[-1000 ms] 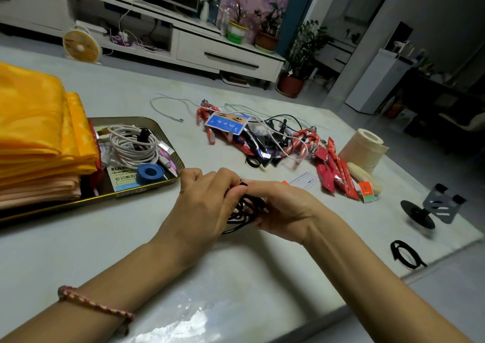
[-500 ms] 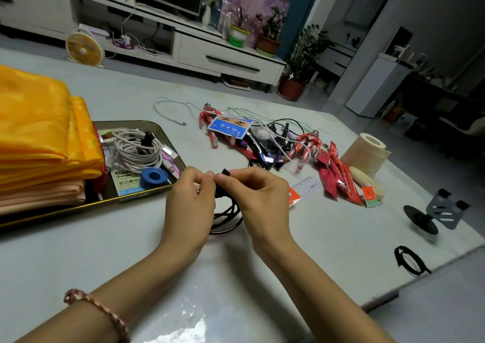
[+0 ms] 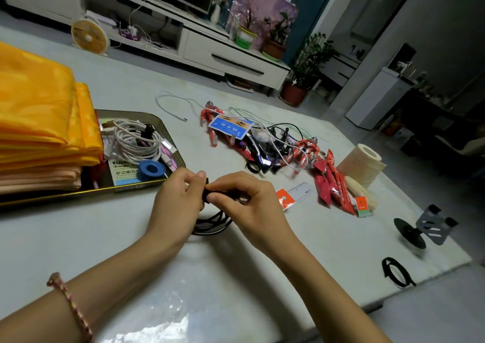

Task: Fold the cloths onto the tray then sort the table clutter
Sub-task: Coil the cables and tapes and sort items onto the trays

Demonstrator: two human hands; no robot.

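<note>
Right hand [image 3: 254,201] shifted up; with left hand [image 3: 175,201] pinches black cable [image 3: 210,224] strap.

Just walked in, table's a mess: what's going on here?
A person is sorting clutter. The left hand and right hand both pinch a coiled black cable near the tray. Folded orange cloths already lie on the tray, beside a white cable and blue tape. A tangle of cables and red packets waits on the table.

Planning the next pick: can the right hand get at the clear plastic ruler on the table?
Probably yes: the clear plastic ruler lies flat just beside the right hand, only a flat orange card between them, though that hand is pinching the coiled black cable.
</note>
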